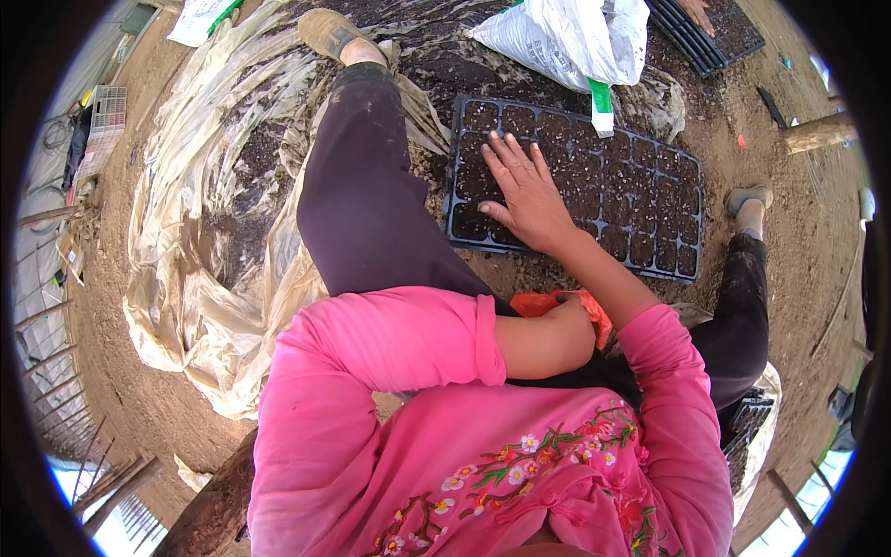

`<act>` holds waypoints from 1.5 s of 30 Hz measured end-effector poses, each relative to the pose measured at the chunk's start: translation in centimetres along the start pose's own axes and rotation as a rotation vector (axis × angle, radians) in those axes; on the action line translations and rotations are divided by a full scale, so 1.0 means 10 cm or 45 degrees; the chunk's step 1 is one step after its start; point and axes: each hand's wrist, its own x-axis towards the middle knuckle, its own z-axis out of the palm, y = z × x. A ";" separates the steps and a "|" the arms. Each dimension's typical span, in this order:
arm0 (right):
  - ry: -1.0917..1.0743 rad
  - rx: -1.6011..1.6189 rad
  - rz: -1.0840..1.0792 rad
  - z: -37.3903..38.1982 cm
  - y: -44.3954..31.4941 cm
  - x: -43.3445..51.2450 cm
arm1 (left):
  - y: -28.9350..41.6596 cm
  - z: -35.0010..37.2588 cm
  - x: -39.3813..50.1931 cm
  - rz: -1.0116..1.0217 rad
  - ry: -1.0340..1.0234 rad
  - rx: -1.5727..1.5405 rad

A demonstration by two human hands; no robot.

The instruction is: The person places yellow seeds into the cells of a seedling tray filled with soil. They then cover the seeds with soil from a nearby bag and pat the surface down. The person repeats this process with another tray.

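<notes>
My right hand (525,198) is over the left part of a black plastic seedling tray (698,209), palm down, fingers apart, nothing seen in it. Dark soil with white specks fills the tray's cells. My left arm bends across my lap, and the left hand (575,315) reaches into a red-orange plastic bag (600,322) below the tray. The fingers of that hand are hidden, so what they hold cannot be told.
A white sack (543,45) stands against the tray's far edge, its green-and-white strip over the cells. Crumpled plastic sheeting (174,278) with dark soil lies at left. A person's hand (698,15) rests near stacked black trays (686,42) at top right. A wooden post (821,132) is at right.
</notes>
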 end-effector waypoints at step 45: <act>-0.179 2.162 1.133 -0.34 0.12 0.04 | -0.17 0.19 0.27 0.069 0.135 -0.289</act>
